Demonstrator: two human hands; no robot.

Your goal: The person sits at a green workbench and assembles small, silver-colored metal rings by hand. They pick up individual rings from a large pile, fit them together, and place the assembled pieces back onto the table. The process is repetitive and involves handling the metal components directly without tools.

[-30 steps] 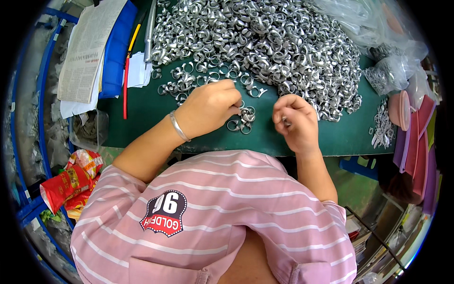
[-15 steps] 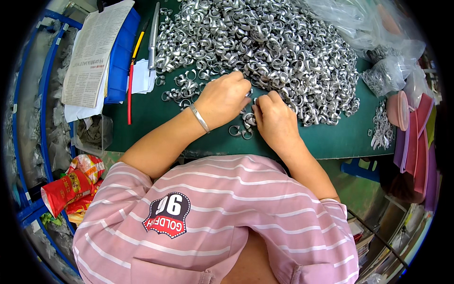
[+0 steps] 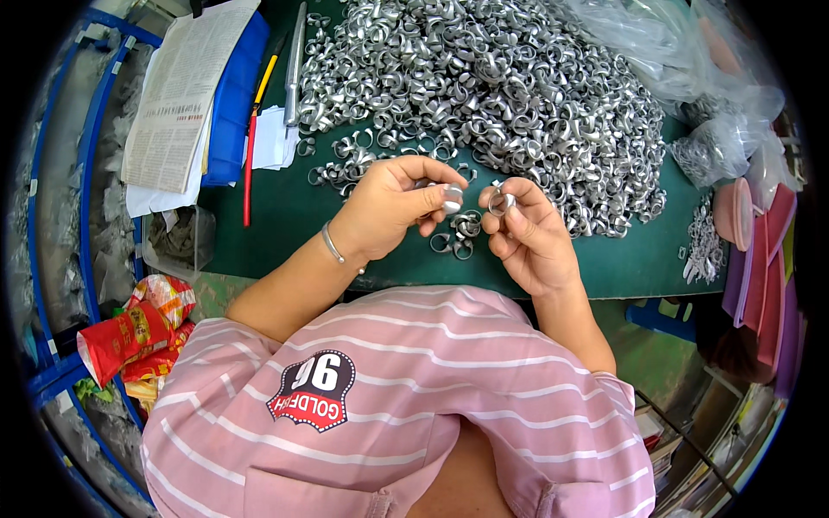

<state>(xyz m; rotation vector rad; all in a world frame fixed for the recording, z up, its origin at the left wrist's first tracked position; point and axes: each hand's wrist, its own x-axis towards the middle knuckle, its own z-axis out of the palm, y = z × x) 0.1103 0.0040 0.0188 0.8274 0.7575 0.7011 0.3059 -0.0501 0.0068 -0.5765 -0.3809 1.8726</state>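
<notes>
A silvery metal ring [image 3: 452, 200] is pinched between the thumb and fingers of my left hand [image 3: 393, 203], which wears a bangle at the wrist. My right hand [image 3: 540, 229] grips another metal ring [image 3: 499, 204] between thumb and forefinger. Both rings are held up over the green tabletop, a little apart from each other. Below and between my hands lies a small cluster of rings [image 3: 464, 233]. Beyond them spreads a large heap of similar rings [image 3: 484, 86]. A looser group of rings [image 3: 354, 155] lies just past my left hand.
Left of the heap lie a tapered metal rod [image 3: 295, 69], a red-handled tool [image 3: 249, 168] and a blue bin [image 3: 231, 104] under newspaper [image 3: 177, 112]. Plastic bags [image 3: 712, 138], small metal pieces [image 3: 704, 242] and pink strips [image 3: 764, 259] are at the right. A clear tub [image 3: 181, 242] stands left.
Both hands have drawn back from the edge of the heap and turned upward. A ring now shows in each hand's fingers, where the fingers previously hid what they held.
</notes>
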